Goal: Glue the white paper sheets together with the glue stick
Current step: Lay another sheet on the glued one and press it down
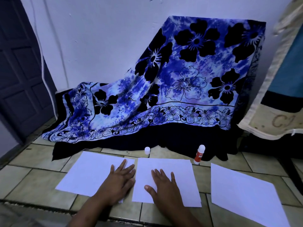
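Paper sheets (165, 171) lie flat under both hands (122, 176) (palms down) — glue stick (199, 154) uncapped.

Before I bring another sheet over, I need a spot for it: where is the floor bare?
Bare tile lies between the middle sheet and right sheet, and left of the left sheet. Crowded: left hand and right hand at the join; cap and glue stick behind.
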